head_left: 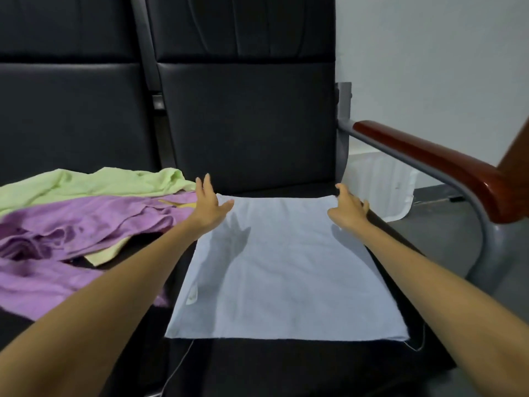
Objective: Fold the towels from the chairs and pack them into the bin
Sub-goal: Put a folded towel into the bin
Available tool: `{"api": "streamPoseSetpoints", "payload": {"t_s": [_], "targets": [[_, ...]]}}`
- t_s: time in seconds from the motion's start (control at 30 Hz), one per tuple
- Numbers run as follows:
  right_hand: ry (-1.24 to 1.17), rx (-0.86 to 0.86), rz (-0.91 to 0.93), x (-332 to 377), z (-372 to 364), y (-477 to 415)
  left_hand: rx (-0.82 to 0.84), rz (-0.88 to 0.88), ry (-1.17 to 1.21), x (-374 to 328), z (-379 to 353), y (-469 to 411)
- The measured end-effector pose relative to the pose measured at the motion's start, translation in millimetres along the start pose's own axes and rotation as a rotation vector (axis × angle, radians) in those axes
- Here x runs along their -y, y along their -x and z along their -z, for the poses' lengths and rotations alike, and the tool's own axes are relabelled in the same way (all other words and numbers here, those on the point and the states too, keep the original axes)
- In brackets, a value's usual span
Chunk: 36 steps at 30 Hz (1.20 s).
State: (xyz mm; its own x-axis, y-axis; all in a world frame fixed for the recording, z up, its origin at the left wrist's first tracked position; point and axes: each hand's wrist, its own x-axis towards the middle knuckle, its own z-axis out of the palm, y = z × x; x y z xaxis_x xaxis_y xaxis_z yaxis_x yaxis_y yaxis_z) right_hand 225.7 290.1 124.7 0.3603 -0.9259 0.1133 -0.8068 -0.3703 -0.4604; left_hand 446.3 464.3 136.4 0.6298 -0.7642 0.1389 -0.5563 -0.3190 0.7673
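A pale blue towel [283, 270] lies flat and folded over on the seat of the right black chair [252, 116]. My left hand [210, 202] hovers with spread fingers over the towel's far left corner. At the far right corner, my right hand [347, 206] has loosely bent fingers and holds nothing that I can see. A purple towel [71, 233] lies crumpled on the left chair seat, over a light green towel [94, 183]. A white translucent bin [380, 181] stands on the floor beyond the right chair.
The right chair has a red-brown wooden armrest [446, 164] on a grey metal frame [483, 239]. A second black chair [71, 104] adjoins on the left. A grey wall and grey floor lie to the right. A loose thread hangs off the seat's front.
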Motion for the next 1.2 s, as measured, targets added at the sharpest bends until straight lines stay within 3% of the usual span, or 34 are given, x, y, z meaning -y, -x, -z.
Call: {"api": "streamPoseSetpoints", "payload": {"t_s": [0.13, 0.27, 0.37, 0.43, 0.5, 0.6, 0.73, 0.87, 1.03, 1.2], "targets": [[-0.019, 0.071, 0.055, 4.7, 10.2, 29.9, 0.151, -0.134, -0.286, -2.9, 6.7, 26.7], [0.001, 0.254, 0.222, 8.1, 22.8, 83.0, 0.460, -0.182, -0.428, -12.8, 19.4, 75.5], [0.111, 0.320, 0.363, 4.4, 35.8, 127.6, 0.630, -0.193, -0.534, -18.0, 26.6, 112.3], [0.219, 0.349, 0.358, -2.1, 46.3, 153.4, 0.720, -0.179, -0.641, -15.6, 29.9, 135.9], [0.343, 0.504, 0.323, -12.0, 52.5, 174.0, 0.779, -0.189, -0.800, -9.2, 31.5, 155.8], [0.477, 0.630, 0.327, -26.4, 52.1, 194.2, 0.673, -0.298, -0.993, -0.4, 23.2, 172.7], [0.543, 0.380, 0.440, -36.4, 46.0, 205.8, 0.366, -0.378, -1.121, 10.1, 3.7, 180.1], [0.542, 0.103, 0.410, -55.3, 38.7, 211.9, 0.147, -0.189, -0.886, 16.6, 0.0, 179.5], [0.414, -0.059, 0.319, -64.9, 37.3, 223.4, 0.059, -0.107, -0.658, 11.2, 9.3, 181.3], [-0.090, -0.056, 0.151, -67.8, 62.1, 211.9, 0.090, -0.113, -0.554, 5.8, 31.1, 181.3]]}}
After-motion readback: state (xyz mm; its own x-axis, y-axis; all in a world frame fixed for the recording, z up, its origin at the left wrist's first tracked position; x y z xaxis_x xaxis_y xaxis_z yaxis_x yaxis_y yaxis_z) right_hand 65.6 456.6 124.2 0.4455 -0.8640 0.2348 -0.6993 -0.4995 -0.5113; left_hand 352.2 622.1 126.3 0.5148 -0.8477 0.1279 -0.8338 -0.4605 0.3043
